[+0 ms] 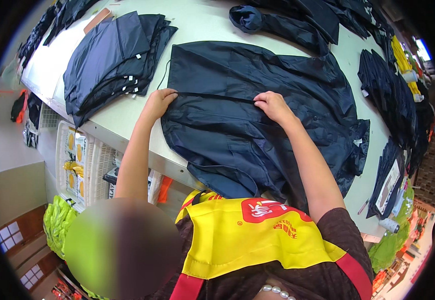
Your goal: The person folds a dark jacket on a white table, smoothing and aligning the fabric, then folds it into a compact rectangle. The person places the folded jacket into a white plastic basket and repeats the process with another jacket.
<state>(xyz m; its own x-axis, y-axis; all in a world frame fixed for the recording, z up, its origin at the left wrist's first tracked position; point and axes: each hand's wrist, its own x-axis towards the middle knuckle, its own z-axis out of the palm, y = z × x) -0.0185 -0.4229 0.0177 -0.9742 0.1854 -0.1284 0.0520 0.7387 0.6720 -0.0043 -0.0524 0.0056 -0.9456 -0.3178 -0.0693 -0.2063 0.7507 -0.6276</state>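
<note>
Both my hands pinch a fold of the dark jacket [257, 105] spread on the table [122, 120], fingertips hidden in the cloth. My left hand [158, 101] and right hand [273, 106] are clamped on it, arms stretched forward, well apart.

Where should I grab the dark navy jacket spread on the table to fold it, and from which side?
Probably along the straight fold line across the navy jacket, where the left hand and right hand already pinch it. Come from the near table edge: the jacket lies flat, its hem hanging toward the person.
</note>
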